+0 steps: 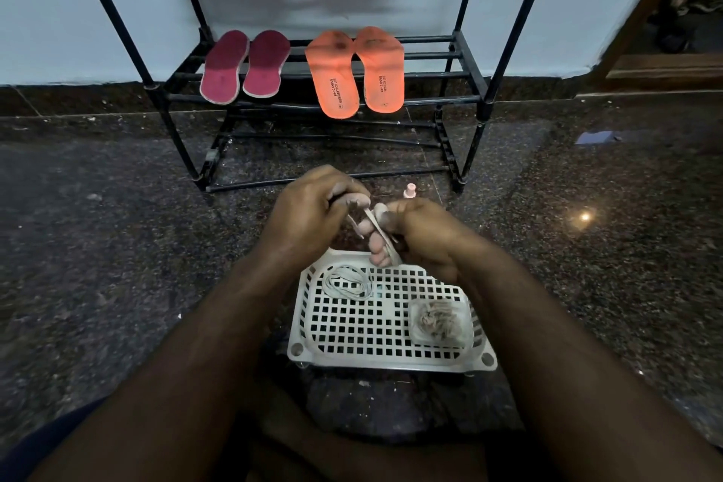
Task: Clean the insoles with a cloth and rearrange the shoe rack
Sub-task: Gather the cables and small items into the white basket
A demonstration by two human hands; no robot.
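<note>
Insoles on rack, well beyond hands, left and right, both pinching lace.

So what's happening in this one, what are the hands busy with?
A seated person holds a pale shoelace with both hands, the left hand and right hand each pinching it above a white perforated tray on the floor. A second coiled lace and a small clear container lie in the tray. On the black shoe rack ahead rest a maroon pair of insoles and an orange pair.
</note>
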